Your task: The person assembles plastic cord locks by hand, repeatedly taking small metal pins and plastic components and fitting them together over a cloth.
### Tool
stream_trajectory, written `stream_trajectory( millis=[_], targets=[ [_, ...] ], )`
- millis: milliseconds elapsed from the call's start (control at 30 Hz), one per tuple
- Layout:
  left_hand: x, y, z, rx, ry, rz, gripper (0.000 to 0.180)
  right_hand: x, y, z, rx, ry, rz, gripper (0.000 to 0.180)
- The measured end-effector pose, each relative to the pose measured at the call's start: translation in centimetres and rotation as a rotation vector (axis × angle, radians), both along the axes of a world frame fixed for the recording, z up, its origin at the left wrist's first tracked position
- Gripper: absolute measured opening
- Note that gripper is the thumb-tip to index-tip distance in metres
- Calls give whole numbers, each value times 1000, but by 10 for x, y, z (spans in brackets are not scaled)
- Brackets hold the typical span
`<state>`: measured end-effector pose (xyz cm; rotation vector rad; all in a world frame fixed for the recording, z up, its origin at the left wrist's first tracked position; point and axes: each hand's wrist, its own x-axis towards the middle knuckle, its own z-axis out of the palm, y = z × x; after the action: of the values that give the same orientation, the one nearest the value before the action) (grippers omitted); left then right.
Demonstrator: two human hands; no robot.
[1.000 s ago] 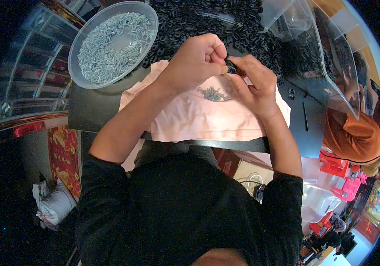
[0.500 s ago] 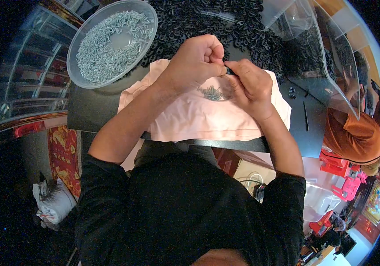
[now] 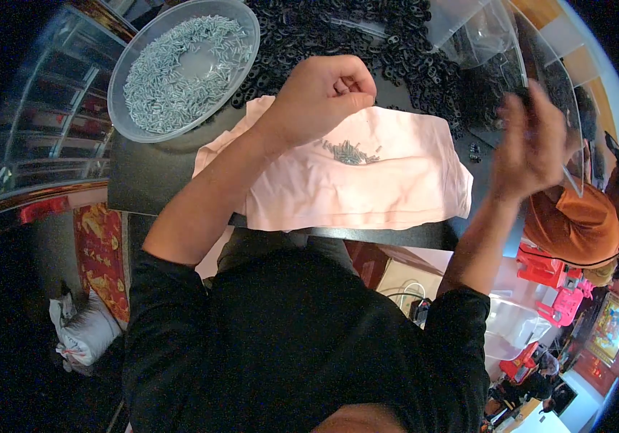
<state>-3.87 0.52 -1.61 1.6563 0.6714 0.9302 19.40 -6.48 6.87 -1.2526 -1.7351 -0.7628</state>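
My left hand [image 3: 324,97] is above the far edge of a pale pink cloth [image 3: 396,180], its fingers curled and the thumb pressed to the fingertips. Whatever it pinches is too small to name. My right hand [image 3: 533,148] is out at the right, in front of a clear plastic bin [image 3: 576,133]. Motion smears its fingers, and a dark spot shows by their tips; I cannot tell if it holds anything. A small pile of short metal pins [image 3: 349,152] lies on the cloth, below my left hand.
A round clear tub [image 3: 116,108] of many similar pins stands at the back left. Small black looped parts [image 3: 410,65] cover the far tabletop. A few small pieces [image 3: 475,151] lie right of the cloth. Another person in an orange top [image 3: 576,224] is beyond the table's right edge.
My right hand has left my left hand and swung right to the clear bin. The small dark part that was between my hands no longer shows there. My left hand has barely moved.
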Motion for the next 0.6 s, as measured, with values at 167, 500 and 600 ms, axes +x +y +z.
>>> stream_trajectory(
  millis=[167,500,600],
  targets=[
    [15,-16,3,396,251,-82,6,90,-6,31,-139,49,-342,27],
    [28,-41,-10,629,583,-95,13,-5,-3,-2,-55,-4,68,17],
    [29,-43,-6,663,564,-66,11,-22,19,-30,-524,142,305,15]
  ],
)
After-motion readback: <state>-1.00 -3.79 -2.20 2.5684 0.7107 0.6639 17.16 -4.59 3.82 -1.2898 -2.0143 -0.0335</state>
